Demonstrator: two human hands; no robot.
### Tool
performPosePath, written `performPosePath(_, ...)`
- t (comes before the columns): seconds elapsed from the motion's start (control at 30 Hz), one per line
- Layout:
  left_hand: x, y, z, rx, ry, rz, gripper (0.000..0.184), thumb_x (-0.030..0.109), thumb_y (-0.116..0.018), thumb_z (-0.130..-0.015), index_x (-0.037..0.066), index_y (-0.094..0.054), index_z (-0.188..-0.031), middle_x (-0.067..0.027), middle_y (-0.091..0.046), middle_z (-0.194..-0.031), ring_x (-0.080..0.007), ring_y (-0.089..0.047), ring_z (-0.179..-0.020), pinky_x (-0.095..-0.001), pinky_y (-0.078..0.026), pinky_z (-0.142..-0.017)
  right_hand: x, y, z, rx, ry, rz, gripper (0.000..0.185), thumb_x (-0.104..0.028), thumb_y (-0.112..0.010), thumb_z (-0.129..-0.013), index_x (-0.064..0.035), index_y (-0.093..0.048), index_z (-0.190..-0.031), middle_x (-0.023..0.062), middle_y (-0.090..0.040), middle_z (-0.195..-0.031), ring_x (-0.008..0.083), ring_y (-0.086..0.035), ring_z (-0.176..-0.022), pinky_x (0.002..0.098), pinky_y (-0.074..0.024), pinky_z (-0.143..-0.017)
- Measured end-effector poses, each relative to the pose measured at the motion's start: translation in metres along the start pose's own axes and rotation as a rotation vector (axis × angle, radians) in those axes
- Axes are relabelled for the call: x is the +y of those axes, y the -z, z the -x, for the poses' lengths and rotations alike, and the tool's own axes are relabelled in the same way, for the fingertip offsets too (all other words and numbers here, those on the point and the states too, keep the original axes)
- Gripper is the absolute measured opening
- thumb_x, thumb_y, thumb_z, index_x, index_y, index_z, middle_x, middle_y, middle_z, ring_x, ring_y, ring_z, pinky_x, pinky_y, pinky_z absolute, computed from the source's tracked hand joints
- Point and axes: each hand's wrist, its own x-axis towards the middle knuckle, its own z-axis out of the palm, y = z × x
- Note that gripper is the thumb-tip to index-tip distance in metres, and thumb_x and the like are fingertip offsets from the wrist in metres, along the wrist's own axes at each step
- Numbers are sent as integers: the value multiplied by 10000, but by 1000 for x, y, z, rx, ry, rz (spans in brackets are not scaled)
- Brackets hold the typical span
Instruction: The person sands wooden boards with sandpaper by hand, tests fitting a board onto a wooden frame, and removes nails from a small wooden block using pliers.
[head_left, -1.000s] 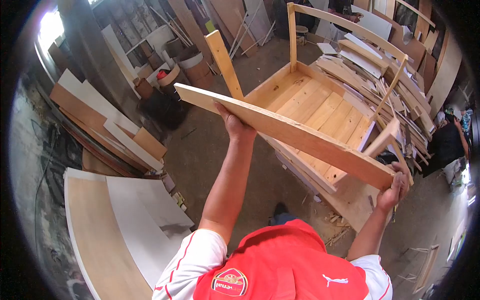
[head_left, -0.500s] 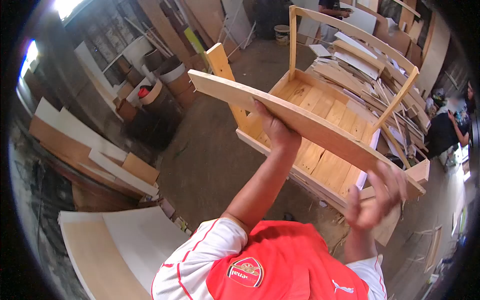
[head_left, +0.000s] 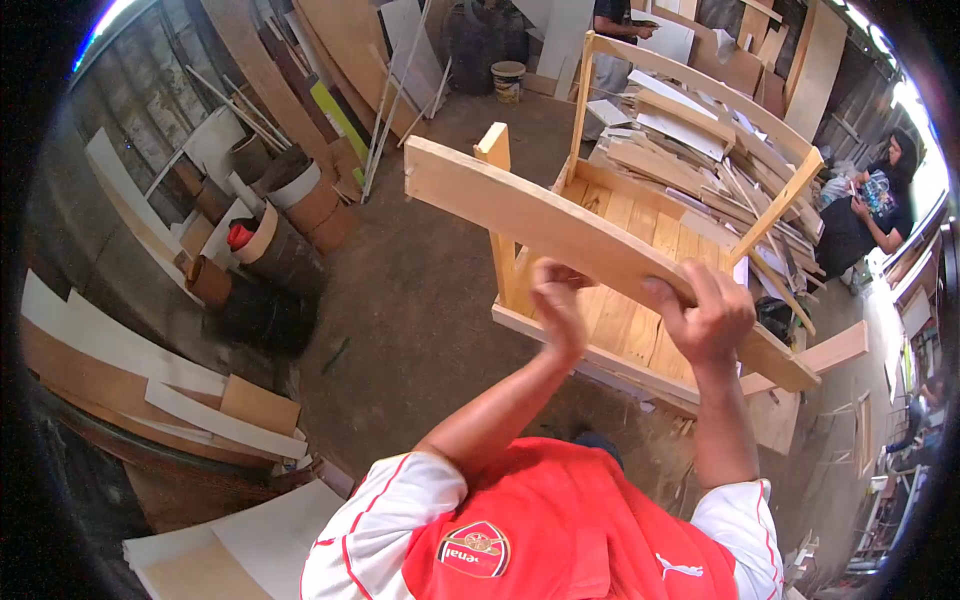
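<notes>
A long wooden board (head_left: pixel 560 225) slants across the view in front of me, its far end up at the left. My right hand (head_left: pixel 712 318) grips it near its right end, thumb on the near face and fingers over the top edge. Just at the board's lower edge, left of centre, is my left hand (head_left: pixel 562 310); motion smears its fingers, and I cannot tell whether they touch the wood. Behind the board stands a wooden frame (head_left: pixel 795 200) with upright posts and a slatted base (head_left: pixel 625 330), partly hidden by the board and my hands.
Wood offcuts (head_left: pixel 690 160) lie heaped behind the frame. Buckets and drums (head_left: pixel 290 185) stand at the left, with sheets of board (head_left: pixel 180 390) leaning nearby. One person (head_left: pixel 885 200) sits at the right; another person (head_left: pixel 610 40) stands at the back.
My right hand has come up from beside the board and closed on it. My left hand has dropped from the board's face to its lower edge. The view has shifted right.
</notes>
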Motion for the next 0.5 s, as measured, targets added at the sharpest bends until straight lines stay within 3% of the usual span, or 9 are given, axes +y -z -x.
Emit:
performPosePath(0.07, 29, 65, -27, 106, 8, -145, 976, 854, -293, -898, 32, -401, -1413, -146, -524, -1321, -227, -498, -1206, -365, -406, -956, 5, -2, 2, -3, 17, 63, 405, -504, -778, -795, -125, -650, -861, 57, -636, -683, 285, -650, -650, 416, -442, -567)
performPosePath(0.17, 94, 73, -96, 224, -124, -236, 950, 840, -288, -903, 41, -419, -1400, -164, -536, -1323, -266, -496, -1228, -432, -378, -1016, 13, -6, 2, -6, 68, 90, 415, -511, -797, -769, -128, -651, -833, 55, -639, -685, 279, -636, -639, 405, -420, -562)
performPosePath(0.33, 138, 64, -181, -297, -93, -332, 987, 867, -303, -874, 129, -328, -1529, -185, -439, -1499, -322, -416, -1374, -508, -284, -1155, 27, -9, 2, -49, 55, 126, 425, -510, -813, -750, -125, -651, -830, 56, -652, -701, 282, -632, -644, 407, -409, -573)
performPosePath(0.5, 136, 51, -213, -624, 60, -261, 1067, 914, -398, -798, 149, -355, -1542, -160, -432, -1518, -316, -436, -1378, -511, -391, -1109, 21, -7, -8, -10, 59, 156, 439, -518, -797, -771, -112, -631, -787, 61, -616, -682, 289, -618, -634, 410, -402, -566)
